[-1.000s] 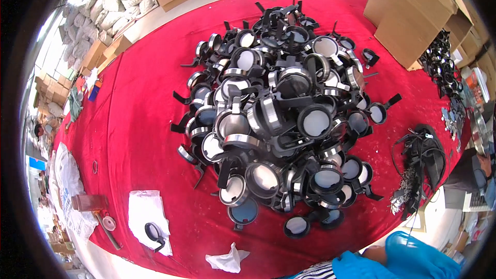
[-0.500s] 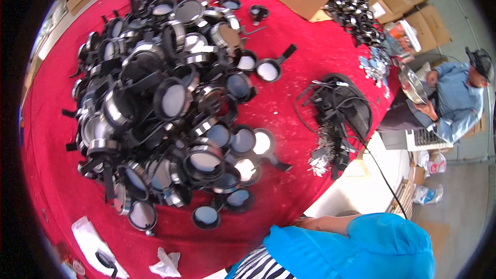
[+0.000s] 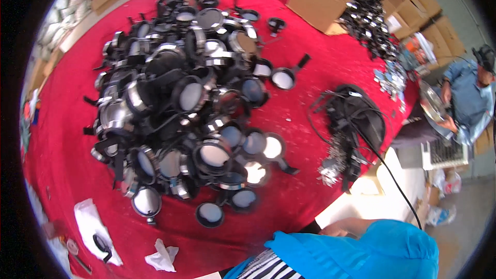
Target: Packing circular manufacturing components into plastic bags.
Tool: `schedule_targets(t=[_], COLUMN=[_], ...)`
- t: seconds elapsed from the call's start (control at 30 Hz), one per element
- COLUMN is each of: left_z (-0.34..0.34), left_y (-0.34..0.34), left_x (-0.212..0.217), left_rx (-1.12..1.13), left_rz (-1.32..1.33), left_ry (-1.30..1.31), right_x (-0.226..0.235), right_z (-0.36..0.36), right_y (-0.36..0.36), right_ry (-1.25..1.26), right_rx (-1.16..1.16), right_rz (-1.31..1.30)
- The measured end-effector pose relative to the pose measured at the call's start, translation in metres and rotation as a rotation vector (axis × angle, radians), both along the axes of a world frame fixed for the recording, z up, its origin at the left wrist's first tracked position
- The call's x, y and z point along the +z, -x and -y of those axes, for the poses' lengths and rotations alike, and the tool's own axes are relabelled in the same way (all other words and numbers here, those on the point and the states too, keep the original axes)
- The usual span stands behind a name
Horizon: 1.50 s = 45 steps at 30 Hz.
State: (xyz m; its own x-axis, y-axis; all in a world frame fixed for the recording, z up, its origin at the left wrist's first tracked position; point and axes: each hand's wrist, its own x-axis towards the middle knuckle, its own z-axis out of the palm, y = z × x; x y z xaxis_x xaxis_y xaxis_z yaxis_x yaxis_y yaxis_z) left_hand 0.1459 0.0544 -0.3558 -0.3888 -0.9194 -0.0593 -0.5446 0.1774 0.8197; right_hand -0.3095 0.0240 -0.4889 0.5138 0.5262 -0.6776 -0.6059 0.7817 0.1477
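Note:
A bare forearm comes out of my blue sleeve at the lower right. My right hand is mostly hidden behind the blue garment, so its fingers do not show. A small dark patch sits beside it at the cloth's edge; I cannot make out what it is. My left hand is out of view. In front of me is a large heap of round, black-rimmed pieces with glossy, mirror-like faces, silver bands and short black arms. A few lie loose at its edge, one nearest me and another at the right.
A red cloth covers the table. Right of the heap lie a black mesh bag with a cable and small silvery parts. A tipped carton spills black pieces. Beyond, a seated person holds a metal bowl. White paper lies near left.
The whole view has shifted, so the table and heap appear farther right. My right forearm has drawn back slightly. The heap looks the same; the seated person's bowl has tilted a little.

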Motion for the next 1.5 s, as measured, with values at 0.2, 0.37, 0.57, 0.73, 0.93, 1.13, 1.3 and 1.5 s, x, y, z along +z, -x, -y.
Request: schedule_targets(t=[0.2,0.37,0.57,0.73,0.93,1.13,1.3,1.5], left_z=[0.013,-0.001,-0.069,-0.049,-0.057,-0.057,-0.054,-0.055], left_y=[-0.043,-0.059,-0.058,-0.060,-0.057,-0.054,-0.052,-0.057], left_x=[-0.010,-0.019,-0.019,-0.021,-0.035,-0.036,-0.032,-0.039], left_rx=[0.189,0.301,0.422,0.448,0.512,0.506,0.528,0.525], left_rz=[0.208,0.329,0.440,0.668,0.716,0.752,0.765,0.706], left_ry=[0.248,0.465,0.644,0.620,0.678,0.680,0.687,0.698], right_x=[-0.082,-0.109,-0.096,0.020,0.171,0.113,0.086,0.078], right_z=[0.047,0.085,0.079,0.065,0.041,0.040,0.044,0.044], right_y=[-0.036,-0.060,-0.068,-0.088,-0.118,-0.159,-0.175,-0.177], right_ry=[0.253,0.597,0.933,1.126,1.463,2.654,2.943,3.013], right_rx=[0.166,0.319,0.478,0.782,0.261,-0.259,-0.266,-0.205], right_rz=[0.158,0.292,0.426,0.489,0.370,0.245,0.046,-0.038])
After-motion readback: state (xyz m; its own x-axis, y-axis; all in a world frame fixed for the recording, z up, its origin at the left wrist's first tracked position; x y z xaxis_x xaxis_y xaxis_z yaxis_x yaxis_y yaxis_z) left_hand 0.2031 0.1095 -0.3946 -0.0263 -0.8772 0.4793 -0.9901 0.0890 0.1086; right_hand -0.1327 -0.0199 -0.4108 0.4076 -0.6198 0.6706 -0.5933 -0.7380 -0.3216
